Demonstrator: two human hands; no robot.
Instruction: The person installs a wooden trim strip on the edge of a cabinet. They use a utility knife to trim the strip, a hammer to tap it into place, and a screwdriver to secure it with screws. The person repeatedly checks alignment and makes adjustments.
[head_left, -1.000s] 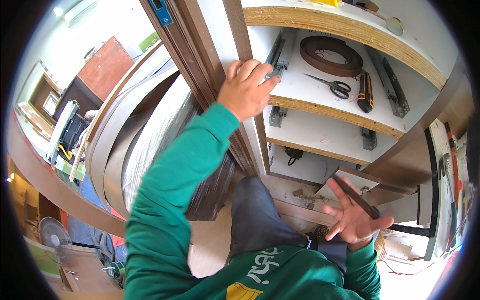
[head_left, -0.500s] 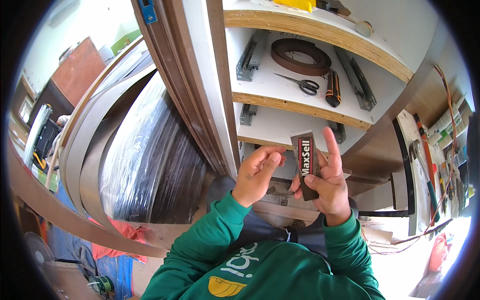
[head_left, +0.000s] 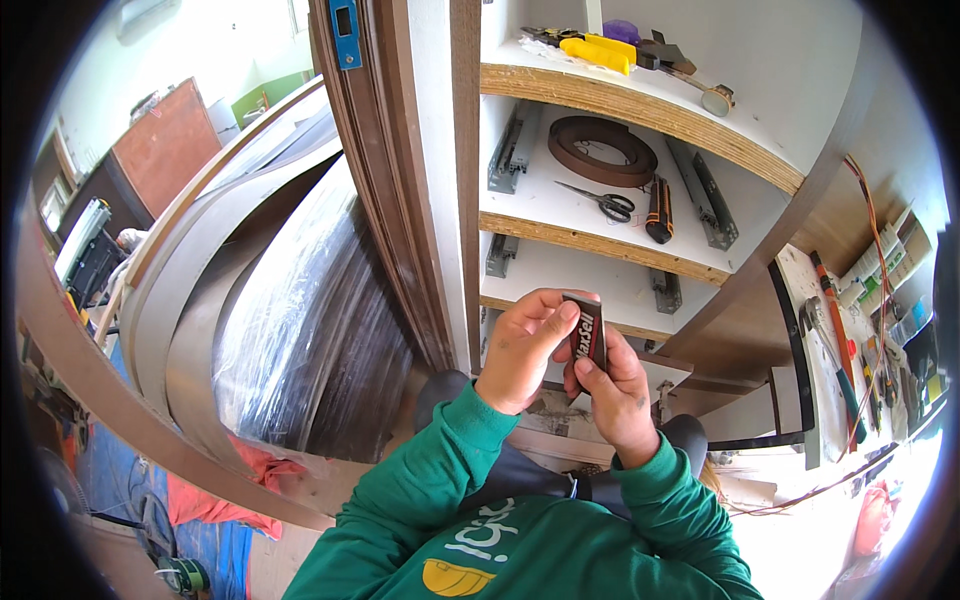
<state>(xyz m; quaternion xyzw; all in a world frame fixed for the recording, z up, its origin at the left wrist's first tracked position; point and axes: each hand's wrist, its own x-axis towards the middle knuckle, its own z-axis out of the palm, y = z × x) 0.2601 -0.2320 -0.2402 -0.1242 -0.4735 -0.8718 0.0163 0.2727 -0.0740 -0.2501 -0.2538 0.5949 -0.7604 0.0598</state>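
A small, flat, dark brown packet point(head_left: 588, 336) with a red stripe and white lettering is held in front of the shelves, slightly tilted. My left hand point(head_left: 523, 345) is closed on its upper end, the thumb lying near the top. Around the lower part, my right hand point(head_left: 622, 398) grips it with the thumb across its front. What the packet contains does not show. On the shelf beyond lie scissors point(head_left: 612, 207) with black handles, a black and orange utility knife point(head_left: 659, 212) and a coil of brown edge banding point(head_left: 601, 152).
Above, a plywood-edged shelf point(head_left: 640, 112) carries a yellow-handled tool point(head_left: 597, 54) and a tape measure point(head_left: 717, 99). Metal drawer slides point(head_left: 700, 190) line the cabinet sides. Plastic-wrapped panels point(head_left: 300, 320) stand left of the brown frame point(head_left: 385, 160). Tools lie on a worktop point(head_left: 808, 330) at right.
My left hand has come to the packet and taken hold of its upper end. The packet has tilted back, and my right index finger, raised before, is now bent behind it.
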